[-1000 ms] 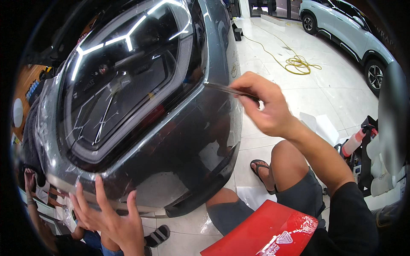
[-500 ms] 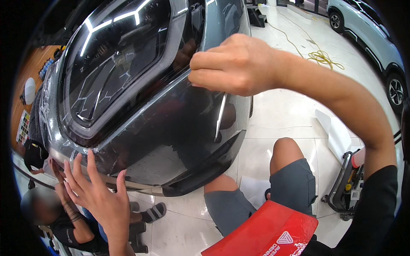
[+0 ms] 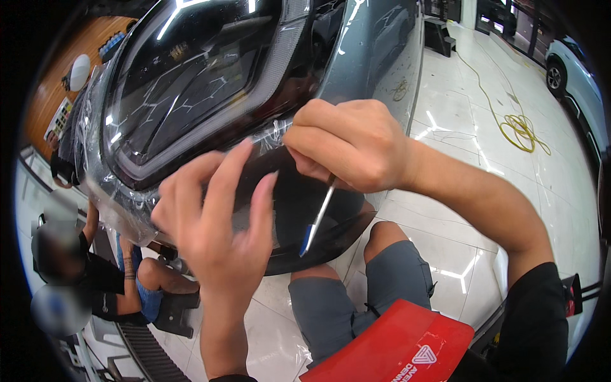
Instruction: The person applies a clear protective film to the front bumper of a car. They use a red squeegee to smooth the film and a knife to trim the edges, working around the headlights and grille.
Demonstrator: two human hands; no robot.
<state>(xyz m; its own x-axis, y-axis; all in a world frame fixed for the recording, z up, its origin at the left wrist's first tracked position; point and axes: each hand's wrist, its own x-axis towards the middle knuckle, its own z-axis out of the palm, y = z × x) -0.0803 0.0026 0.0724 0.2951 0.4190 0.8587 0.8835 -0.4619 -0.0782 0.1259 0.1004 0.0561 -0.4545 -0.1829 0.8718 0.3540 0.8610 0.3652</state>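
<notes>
A: What fills the frame?
B: A dark grey car [image 3: 364, 75] at one corner, its large headlight [image 3: 203, 89] set into the bodywork.

A: And the hands?
B: The left hand [image 3: 219, 223] rises before the panel, its grip spread and empty; contact cannot be told. The right hand [image 3: 353, 145] has its grip curled closed around a slim silver tool [image 3: 323, 207]; whether its fingertips also pinch anything is hidden.

A: Where is the clear film [image 3: 273, 132]?
B: Crinkled along the headlight's lower edge, just left of the right grip, the nearer of the two.

A: And the tool's line?
B: It juts below that grip, long axis slanting down and leftward, its blue end [image 3: 308, 239] lowest, apart from the left hand.
</notes>
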